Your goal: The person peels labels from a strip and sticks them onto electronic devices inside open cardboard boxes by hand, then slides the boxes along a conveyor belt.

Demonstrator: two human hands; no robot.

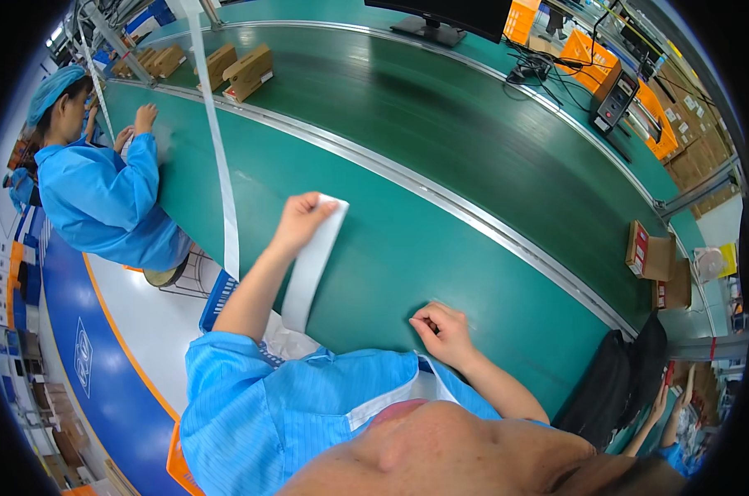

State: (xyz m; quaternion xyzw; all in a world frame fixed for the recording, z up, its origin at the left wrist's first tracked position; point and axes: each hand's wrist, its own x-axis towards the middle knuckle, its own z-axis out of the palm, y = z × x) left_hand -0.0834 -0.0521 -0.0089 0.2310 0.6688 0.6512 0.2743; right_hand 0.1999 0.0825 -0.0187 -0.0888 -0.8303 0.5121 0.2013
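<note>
A: Starting at nine o'clock, what holds anything?

B: A co-worker in a blue coat (102, 198) sits at the green bench (407, 248), hands on its edge. Below, at about seven o'clock, a blue slatted crate (219, 299) stands beside the bench; what lies in it is hidden behind the arm, so I cannot tell.

A: And the person's own hands?

B: The left hand (298, 219), near centre, is pinched closed on the top end of a long white strip (312, 264), which hangs down over the bench edge toward the body. The right hand (442, 329), at about five o'clock, rests on the green surface with fingers curled narrow; it may hold something tiny, but that is too small to tell.

A: Further up and right?

B: At eleven o'clock, brown cartons (246, 73) stand on the dark conveyor belt (474, 116), shut, and a white tape (221, 182) hangs across in front of them. A monitor (445, 16) stands at twelve. At two o'clock are orange bins (589, 62), with their contents unclear. At three o'clock, open brown boxes (655, 256) sit by the belt's end.
</note>
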